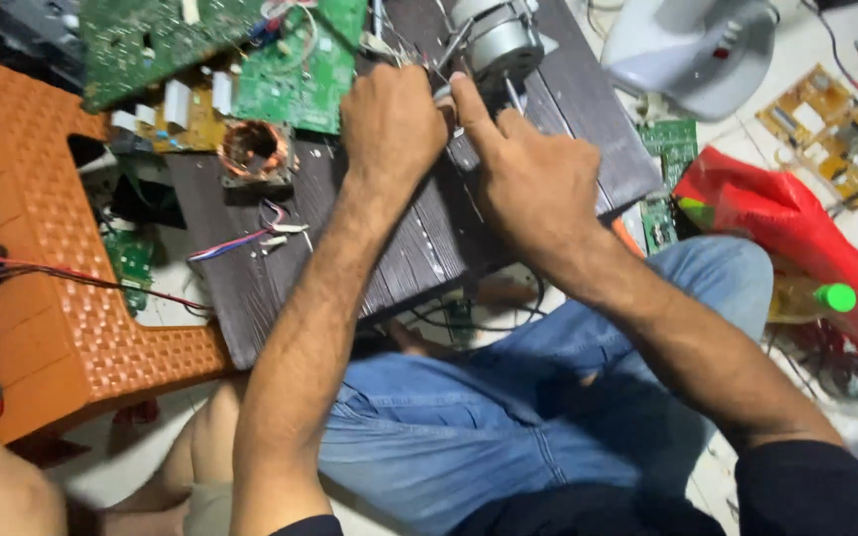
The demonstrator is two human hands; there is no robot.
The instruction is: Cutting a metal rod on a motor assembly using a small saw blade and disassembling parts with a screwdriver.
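A small silver electric motor (494, 38) lies at the far end of a dark wooden board (419, 238). My left hand (392, 124) is closed beside the motor's wires, with its fingers hidden under the knuckles. Just right of it, my right hand (538, 179) presses its forefinger toward the motor's base and pinches something thin and metallic there; what it is cannot be made out. The two hands touch each other in front of the motor.
Green circuit boards (215, 50) and a copper coil (253, 149) lie on the board's far left. An orange plastic stool (42, 248) stands left, with red and black leads. A red bag (796, 238), a yellow circuit board (831, 129) and a white fan base (692, 45) lie to the right.
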